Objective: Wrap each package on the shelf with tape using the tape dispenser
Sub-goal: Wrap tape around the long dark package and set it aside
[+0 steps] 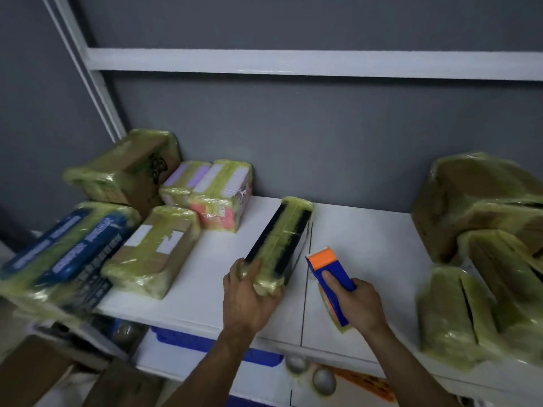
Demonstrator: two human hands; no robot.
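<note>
Package (pixel 282 236) in yellowish tape lies on the white shelf (pixel 367 245), its near end gripped by the left hand (pixel 246 295), fingers curled round it. Just right of that, the right hand (pixel 361 304) clasps the blue and orange tape dispenser (pixel 326 265), which seems to touch the shelf. Other packages (pixel 152 254) lie left of the left hand

The long black box (pixel 265 234) in the left grip (pixel 249 292) wears glossy, wrinkled yellowish plastic tape (pixel 283 242). The blue-and-orange tape dispenser (pixel 329 271) in the right grip (pixel 358 301) looks smooth hard plastic. Beneath both, the white shelf (pixel 367 239) is smooth, faintly sheeny.
</note>
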